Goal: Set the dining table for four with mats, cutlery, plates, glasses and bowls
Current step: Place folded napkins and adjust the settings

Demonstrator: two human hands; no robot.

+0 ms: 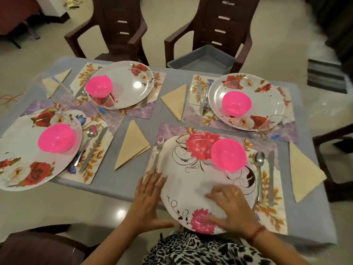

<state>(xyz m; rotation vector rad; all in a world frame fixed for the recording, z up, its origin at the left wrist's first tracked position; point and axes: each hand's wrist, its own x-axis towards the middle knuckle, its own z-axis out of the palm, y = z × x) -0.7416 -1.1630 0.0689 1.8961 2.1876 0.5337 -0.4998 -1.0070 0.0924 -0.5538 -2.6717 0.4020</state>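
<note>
You're steadying the flowered plate (184,181): left hand (150,197) lying flat against its rim, right hand (233,205) resting loose on top. Likely stiff, slick; be gripping opposite rims.

No legible words, labels, brands or numbers on any plate (183,180), mat (271,217), bowl (228,154) or napkin (131,145)

Warm, dim indoor light from overhead, round glare spot on the far-left plate (137,85), soft sheen on the floor tiles (121,213), right hand (232,205) smeared by motion blur, wide-angle bowing at the edges, top-right corner washed out.
</note>
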